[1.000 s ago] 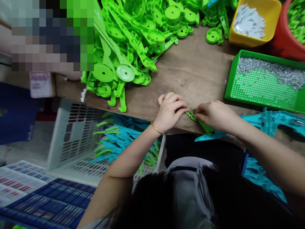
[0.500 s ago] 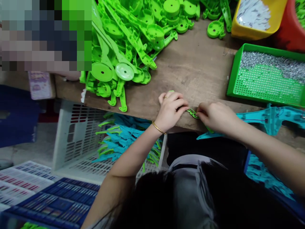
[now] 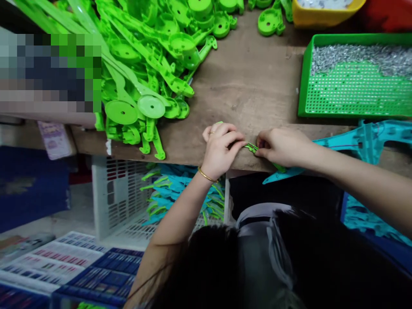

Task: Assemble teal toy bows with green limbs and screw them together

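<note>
The camera has swung, lifting the green tray (image 3: 303,88) in view; hands barely shifted. Near the worktop's (image 3: 247,81) edge, the left hand (image 3: 222,146) holds a green piece (image 3: 251,147); whether the right hand (image 3: 286,146) grips its end, I cannot tell. Likely fine fitting, calling next for steady bracing.

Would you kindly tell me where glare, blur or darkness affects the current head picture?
Head view: whitish sheen on the round pale-green plastic disc; head view: soft detail on the slim green plastic piece between left hand and right hand; head view: the red container at upper right looks dark and blurred; head view: pixelation hides part of the upper left.
</note>
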Motion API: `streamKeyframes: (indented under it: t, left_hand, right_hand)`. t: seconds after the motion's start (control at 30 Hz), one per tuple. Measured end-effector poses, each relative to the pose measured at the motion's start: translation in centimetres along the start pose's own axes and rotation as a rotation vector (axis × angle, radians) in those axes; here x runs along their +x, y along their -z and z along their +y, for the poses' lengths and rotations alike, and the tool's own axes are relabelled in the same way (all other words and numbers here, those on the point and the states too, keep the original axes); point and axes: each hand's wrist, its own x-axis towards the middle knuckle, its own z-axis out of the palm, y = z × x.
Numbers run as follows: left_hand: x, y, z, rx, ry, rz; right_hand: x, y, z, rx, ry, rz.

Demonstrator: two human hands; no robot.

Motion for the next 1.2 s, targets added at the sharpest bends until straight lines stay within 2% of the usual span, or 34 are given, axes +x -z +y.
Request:
streamKeyframes:
  t: [0.1, 0.3, 0.5, 0.6, 0.73, 0.83, 0.93, 1.1, 1.2]
  left_hand:
    - [0.0, 0.0, 0.0, 0.014, 0.008, -0.002]
    - [0.1, 0.1, 0.3, 0.009, 0.019, -0.018]
    - [0.4, 0.5, 0.0, 0.028, -0.005, -0.033]
    - [-0.1, 0.7, 0.4, 0.127, -0.136, -0.043]
    - [-2.1, -0.7, 2.4, 0.130, -0.368, -0.037]
    - [-3.4, -2.6, 3.6, 0.035, -0.372, 0.025]
    - [-3.8, -3.7, 3.9, -0.007, -0.350, 0.102]
    - [-3.8, -3.6, 3.3, -0.005, -0.359, 0.076]
    - [-3.8, -3.4, 3.1, -0.013, -0.387, 0.067]
  right_hand:
    - [-1.1, -0.1, 0.6, 0.018, 0.081, 0.045]
    - [-5.4, -2.2, 2.2, -0.047, 0.139, 0.368]
    - [-6.5, -4.5, 2.7, -0.280, 0.317, 0.411]
    - [-6.3, -4.5, 2.6, -0.331, 0.331, 0.415]
    - [-6.1, -4.0, 2.5, -0.318, 0.323, 0.392]
    - [-6.2, -3.9, 2.7, -0.282, 0.321, 0.362]
    - [-6.4, -4.1, 3.4, -0.196, 0.278, 0.376]
    - [-6.5, -4.4, 4.3, 0.089, 0.104, 0.439]
    - [-6.2, -4.2, 3.8, 0.129, -0.030, 0.431]
